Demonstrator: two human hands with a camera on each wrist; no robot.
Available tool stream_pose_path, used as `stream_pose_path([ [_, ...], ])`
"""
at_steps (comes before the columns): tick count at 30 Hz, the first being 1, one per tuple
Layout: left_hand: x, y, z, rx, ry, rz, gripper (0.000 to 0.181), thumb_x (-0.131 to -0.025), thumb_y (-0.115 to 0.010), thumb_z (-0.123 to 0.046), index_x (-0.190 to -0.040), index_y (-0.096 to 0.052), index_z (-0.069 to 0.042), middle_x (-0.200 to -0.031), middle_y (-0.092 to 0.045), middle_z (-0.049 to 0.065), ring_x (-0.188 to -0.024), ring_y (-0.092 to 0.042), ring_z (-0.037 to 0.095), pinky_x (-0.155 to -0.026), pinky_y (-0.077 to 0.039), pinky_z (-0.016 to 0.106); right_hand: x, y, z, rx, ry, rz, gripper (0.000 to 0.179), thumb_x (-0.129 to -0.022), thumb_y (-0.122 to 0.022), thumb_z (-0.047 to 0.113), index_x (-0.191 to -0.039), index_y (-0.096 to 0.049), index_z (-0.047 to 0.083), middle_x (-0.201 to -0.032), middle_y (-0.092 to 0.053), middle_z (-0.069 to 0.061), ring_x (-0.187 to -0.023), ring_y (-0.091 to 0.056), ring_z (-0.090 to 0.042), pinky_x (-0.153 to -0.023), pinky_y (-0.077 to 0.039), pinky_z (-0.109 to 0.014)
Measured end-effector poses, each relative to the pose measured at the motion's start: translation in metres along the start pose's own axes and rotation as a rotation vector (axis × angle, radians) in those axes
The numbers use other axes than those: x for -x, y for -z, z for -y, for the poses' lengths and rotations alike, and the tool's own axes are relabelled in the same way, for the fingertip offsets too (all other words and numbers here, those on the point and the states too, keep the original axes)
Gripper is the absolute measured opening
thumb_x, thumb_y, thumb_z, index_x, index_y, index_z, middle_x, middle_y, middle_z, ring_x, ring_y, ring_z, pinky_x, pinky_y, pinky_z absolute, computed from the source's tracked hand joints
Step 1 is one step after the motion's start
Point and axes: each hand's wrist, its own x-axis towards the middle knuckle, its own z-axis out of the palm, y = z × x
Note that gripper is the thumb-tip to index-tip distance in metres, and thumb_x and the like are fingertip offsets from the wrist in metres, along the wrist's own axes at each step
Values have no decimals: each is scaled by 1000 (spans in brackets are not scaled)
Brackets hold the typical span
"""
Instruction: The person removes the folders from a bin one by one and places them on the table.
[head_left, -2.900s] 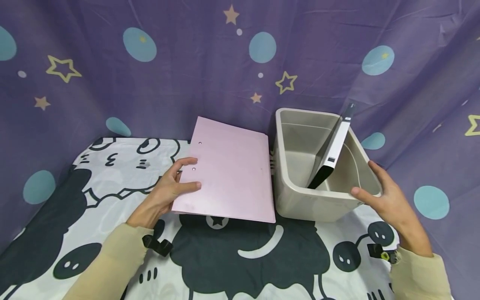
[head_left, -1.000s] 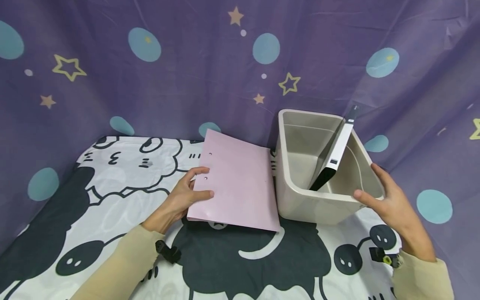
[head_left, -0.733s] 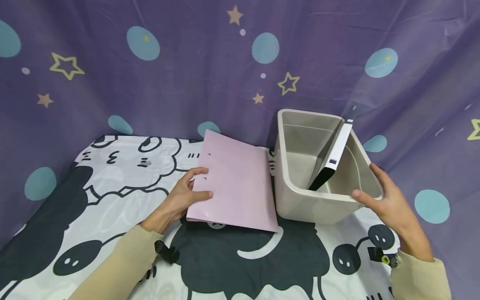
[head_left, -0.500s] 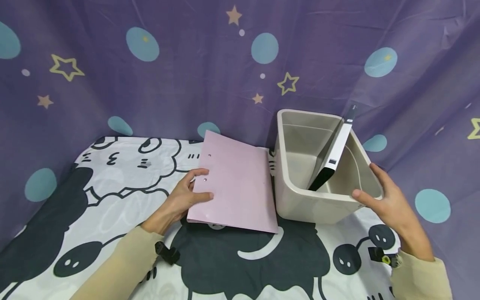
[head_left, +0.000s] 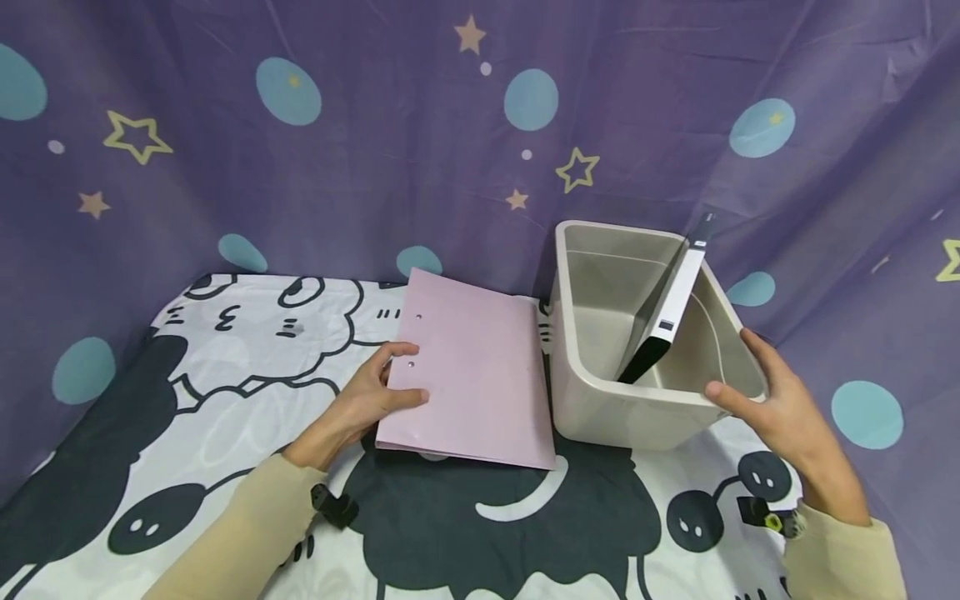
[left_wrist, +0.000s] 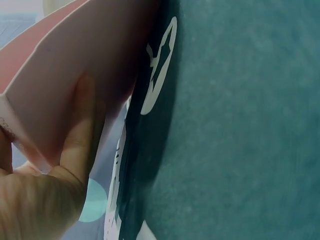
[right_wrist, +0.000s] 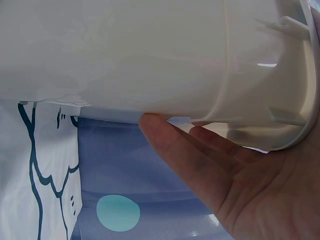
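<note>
My left hand (head_left: 363,407) grips a pink binder (head_left: 480,375) by its left side. The thumb lies on the upper cover near two rivets, and in the left wrist view fingers (left_wrist: 82,130) press against the binder's underside (left_wrist: 55,65). The binder is slightly tilted, close above or on the patterned cloth. My right hand (head_left: 783,417) holds the near right corner of a beige plastic bin (head_left: 637,417), thumb at the rim; the right wrist view shows fingers (right_wrist: 180,155) along its outer wall (right_wrist: 150,60). A white-and-black binder-like object (head_left: 671,300) leans inside the bin.
The bin stands just right of the pink binder. A black-and-white cartoon cloth (head_left: 247,333) covers the surface. Behind it hangs a purple curtain (head_left: 390,150) with stars and blue dots. Small black cameras (head_left: 335,506) sit on both wrists.
Over about three seconds my left hand has brought the pink binder right and nearer to me; its far edge has sunk slightly in the last half second. Right hand and bin stay put.
</note>
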Motion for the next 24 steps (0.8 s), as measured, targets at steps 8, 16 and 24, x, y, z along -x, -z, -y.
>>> stream_pose_path([
  [8, 0, 4, 0, -107, 10, 0, 73, -78, -79, -13, -138, -39, -17, -109, -54, 27, -75, -66, 30, -65, -55, 42, 0, 0, 0, -1, 4, -3, 90, -88, -67, 27, -154, -8, 13, -147, -28, -30, -119, -38, -46, -87, -33, -63],
  [16, -1, 7, 0, -213, 11, -12, 73, -76, -81, -19, -137, -41, -16, -106, -55, 24, -77, -64, 29, -68, -53, 38, 1, 0, 0, 7, -2, -15, 89, -87, -67, 28, -154, -11, 13, -146, -30, -29, -119, -39, -45, -87, -35, -55],
  [24, 0, 9, 1, -307, 1, -22, 72, -77, -81, -25, -137, -42, -14, -118, -50, 21, -86, -58, 29, -74, -49, 36, 1, -1, 0, 0, 4, -19, 89, -87, -69, 27, -154, -12, 15, -147, -30, -27, -118, -40, -43, -87, -36, -54],
])
